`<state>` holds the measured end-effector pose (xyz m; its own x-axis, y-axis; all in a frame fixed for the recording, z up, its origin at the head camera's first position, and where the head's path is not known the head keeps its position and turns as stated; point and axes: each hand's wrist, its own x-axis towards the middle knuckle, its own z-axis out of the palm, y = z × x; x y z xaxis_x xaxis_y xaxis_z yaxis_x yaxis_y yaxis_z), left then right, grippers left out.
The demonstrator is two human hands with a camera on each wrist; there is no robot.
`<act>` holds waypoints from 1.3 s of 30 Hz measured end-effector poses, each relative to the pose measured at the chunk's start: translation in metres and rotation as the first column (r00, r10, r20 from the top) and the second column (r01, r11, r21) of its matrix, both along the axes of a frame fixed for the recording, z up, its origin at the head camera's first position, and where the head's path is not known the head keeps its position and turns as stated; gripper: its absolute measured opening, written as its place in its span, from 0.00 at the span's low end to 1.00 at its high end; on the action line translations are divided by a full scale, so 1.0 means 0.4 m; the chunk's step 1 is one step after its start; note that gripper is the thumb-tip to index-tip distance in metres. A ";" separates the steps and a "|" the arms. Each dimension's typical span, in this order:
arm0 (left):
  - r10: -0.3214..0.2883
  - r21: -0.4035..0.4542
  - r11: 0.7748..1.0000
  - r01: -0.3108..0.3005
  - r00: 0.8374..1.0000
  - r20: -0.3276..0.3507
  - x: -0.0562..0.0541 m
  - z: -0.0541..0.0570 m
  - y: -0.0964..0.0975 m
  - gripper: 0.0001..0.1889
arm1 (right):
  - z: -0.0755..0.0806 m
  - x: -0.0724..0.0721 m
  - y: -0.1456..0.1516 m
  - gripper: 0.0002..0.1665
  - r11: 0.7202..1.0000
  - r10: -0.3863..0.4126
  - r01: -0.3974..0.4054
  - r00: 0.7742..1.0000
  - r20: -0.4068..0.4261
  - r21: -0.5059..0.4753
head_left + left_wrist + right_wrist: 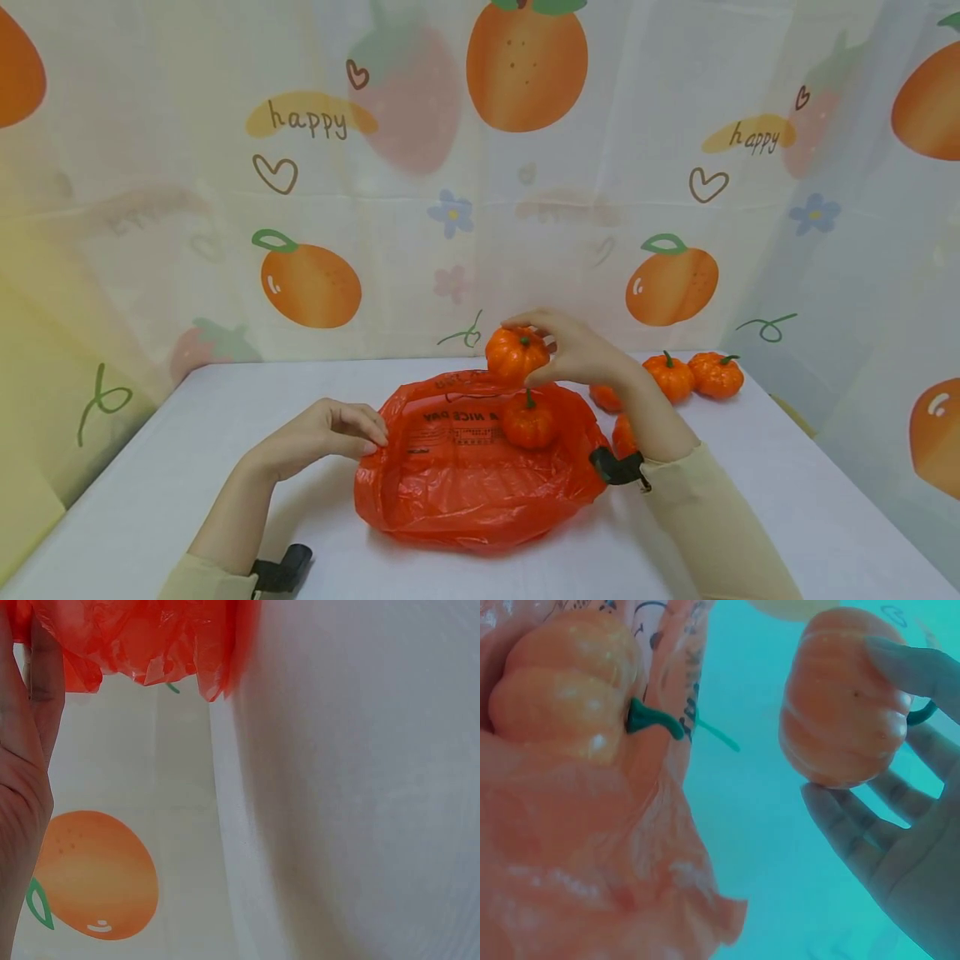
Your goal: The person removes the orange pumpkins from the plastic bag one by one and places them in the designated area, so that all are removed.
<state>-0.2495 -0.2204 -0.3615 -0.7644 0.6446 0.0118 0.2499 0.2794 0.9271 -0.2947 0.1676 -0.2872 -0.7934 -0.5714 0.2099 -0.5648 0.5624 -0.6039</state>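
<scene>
A red plastic bag [465,492] lies with its mouth spread wide on the white table, print showing on its inner wall. My left hand [333,433] pinches the bag's left rim between thumb and fingers; the left wrist view shows crinkled red film at those fingertips. Over the bag's far right side, my right hand [573,346] grips a small orange pumpkin [516,357] with a green stem. Directly below it, a second pumpkin [529,423] sits inside the bag, stem up. The right wrist view shows the held pumpkin [844,697] between thumb and fingers, apart from the bagged pumpkin [570,686].
Several more pumpkins stand at the table's back right, among them one [670,379] beside another [716,375]; my right forearm partly covers others. A printed fruit curtain [480,208] hangs behind the table [150,500]. Each wrist wears a black strap mount [281,571].
</scene>
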 end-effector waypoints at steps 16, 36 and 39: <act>0.004 -0.018 1.000 -0.004 1.000 0.007 -0.003 -0.001 0.003 0.12 | -0.018 0.009 0.076 0.45 0.998 -0.069 0.069 0.998 -0.011 -0.010; -0.002 -0.012 1.000 0.002 1.000 -0.011 -0.006 -0.007 0.002 0.12 | -0.036 0.056 0.157 0.44 0.984 -0.168 0.168 0.986 -0.002 -0.056; -0.004 -0.011 1.000 0.004 1.000 -0.013 -0.006 -0.007 0.001 0.12 | -0.041 0.063 0.171 0.44 0.983 -0.174 0.174 0.985 -0.002 -0.060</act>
<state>-0.2521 -0.2199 -0.3644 -0.7618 0.6477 0.0150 0.2631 0.2881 0.9207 -0.2694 0.2360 -0.3035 -0.8780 -0.4112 0.2452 -0.4658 0.6158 -0.6354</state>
